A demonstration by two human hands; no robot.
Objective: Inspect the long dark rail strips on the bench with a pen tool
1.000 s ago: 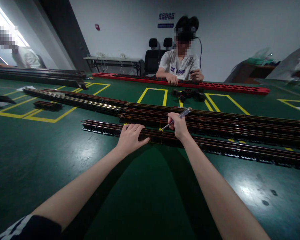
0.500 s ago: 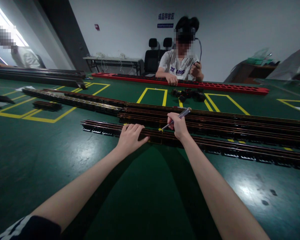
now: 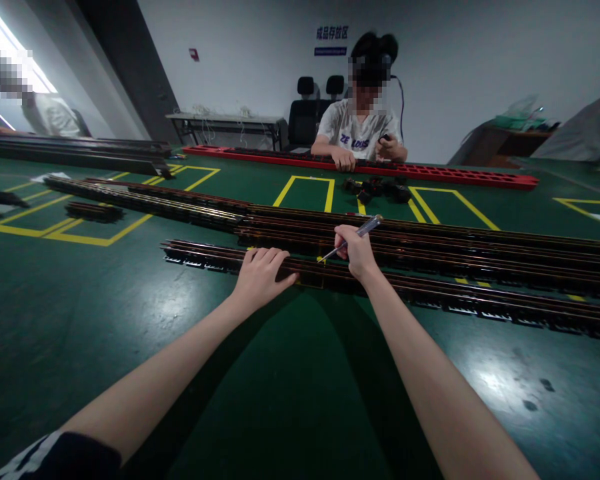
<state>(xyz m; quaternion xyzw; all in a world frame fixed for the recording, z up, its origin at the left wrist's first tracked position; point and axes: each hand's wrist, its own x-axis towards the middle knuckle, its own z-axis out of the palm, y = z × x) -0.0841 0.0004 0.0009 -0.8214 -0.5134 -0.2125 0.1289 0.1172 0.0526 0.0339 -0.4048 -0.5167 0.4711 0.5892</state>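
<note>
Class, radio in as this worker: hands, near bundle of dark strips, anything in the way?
Left hand resting on near bundle. Right hand holding screwdriver-like tool, tip angled down toward bundle; contact unclear. Possible obstacle: second bundle, just beyond.

Left grip palm-down, right grip curled

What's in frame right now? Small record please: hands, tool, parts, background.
Left hand: lying over the near strips, thumb spread
Right hand: holding a screwdriver
Screwdriver tip: slanting down toward the near strips; contact unclear
Far strips: long, dark, beyond the near strips
Table: green, yellow lines
Background: seated co-worker, one hand on a red rail
</note>
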